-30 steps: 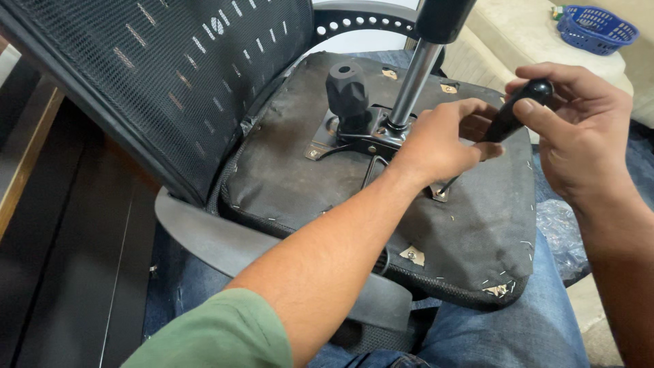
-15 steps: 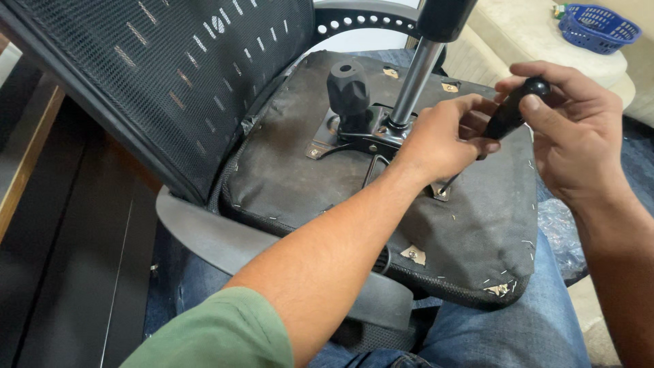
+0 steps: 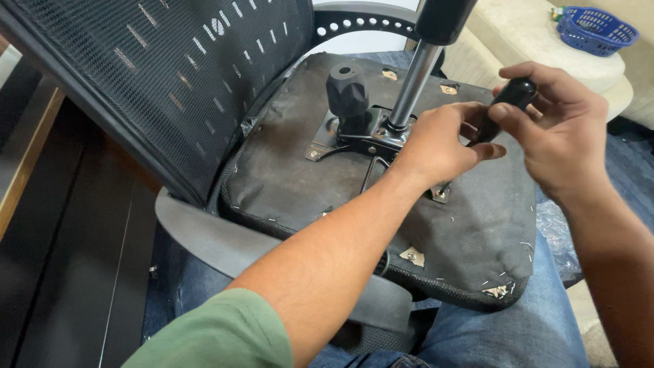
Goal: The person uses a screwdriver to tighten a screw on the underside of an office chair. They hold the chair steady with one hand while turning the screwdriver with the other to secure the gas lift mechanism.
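Illumination is even, soft daylight from the upper right. Shadows are faint. Focus is sharp throughout; no glare, minimal edge distortion.

A home living room, judging by the cream sofa (image 3: pixel 518 34) and blue plastic basket (image 3: pixel 598 28)

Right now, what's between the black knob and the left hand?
Head view: the shiny metal gas-lift column, rising from the mounting plate, stands between the black knob and the left hand.

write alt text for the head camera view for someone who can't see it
Two bare hands work a black-handled screwdriver into a screw on the underside of an upturned office chair seat: the right hand grips the handle, the left hand steadies the shaft. The chair rests across the person's lap.
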